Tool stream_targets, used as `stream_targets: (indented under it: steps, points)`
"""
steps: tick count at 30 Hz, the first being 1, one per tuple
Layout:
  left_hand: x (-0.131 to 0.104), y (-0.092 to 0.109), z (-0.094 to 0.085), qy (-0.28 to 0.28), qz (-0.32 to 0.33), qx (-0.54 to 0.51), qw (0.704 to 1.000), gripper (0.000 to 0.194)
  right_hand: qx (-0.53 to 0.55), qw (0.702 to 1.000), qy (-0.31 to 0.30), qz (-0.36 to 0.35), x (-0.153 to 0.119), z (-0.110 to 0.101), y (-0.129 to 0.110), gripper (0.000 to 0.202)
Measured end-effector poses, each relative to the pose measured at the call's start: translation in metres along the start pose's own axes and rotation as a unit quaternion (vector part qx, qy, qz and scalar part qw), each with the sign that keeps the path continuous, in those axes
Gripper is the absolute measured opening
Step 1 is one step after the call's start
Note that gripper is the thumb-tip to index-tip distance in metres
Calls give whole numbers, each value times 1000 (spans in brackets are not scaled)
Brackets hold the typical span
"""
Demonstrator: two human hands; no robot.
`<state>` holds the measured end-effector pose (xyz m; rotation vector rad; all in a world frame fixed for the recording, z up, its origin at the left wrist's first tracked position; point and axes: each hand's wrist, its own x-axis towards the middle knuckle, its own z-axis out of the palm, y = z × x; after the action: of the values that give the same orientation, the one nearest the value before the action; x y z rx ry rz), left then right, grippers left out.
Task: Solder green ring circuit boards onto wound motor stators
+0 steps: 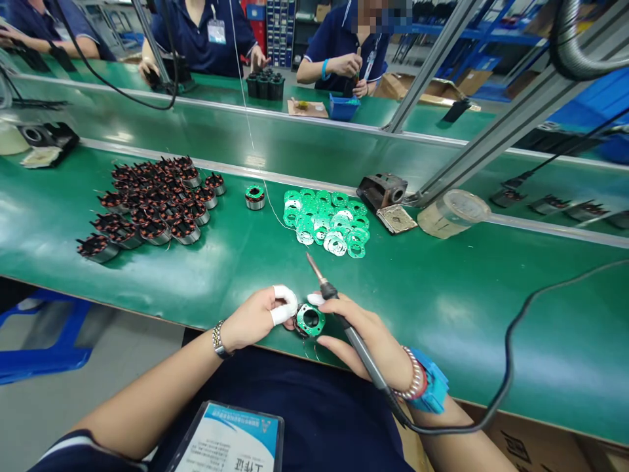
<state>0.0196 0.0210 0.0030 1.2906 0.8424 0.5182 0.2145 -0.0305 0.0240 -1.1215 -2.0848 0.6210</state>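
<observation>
Near the front edge of the bench, my left hand, with white finger cots on its thumb and finger, grips the side of a motor stator topped by a green ring-shaped circuit board. Thin wire ends hang below the stator. A soldering iron lies across my right hand, held along the palm with its tip pointing up and left, away from the stator. That hand's thumb and a white-covered fingertip are spread around the stator's right side; whether they touch it, I cannot tell.
Wound stators are massed at the left. One stator with a green board stands alone beside loose green ring boards. A soldering-iron stand and a tub are behind; the iron's cable loops right. Co-workers sit opposite.
</observation>
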Motion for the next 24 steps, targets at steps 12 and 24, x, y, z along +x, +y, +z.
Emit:
stream_targets:
  steps: [12,24]
  points:
    - [-22,-2,-4,-16,272,396,877,16,-44,998,37,1,-3,11,1,30]
    - [-25,29,14,-9,278,636,720,7,-95,985,125,-70,-3,21,-11,25]
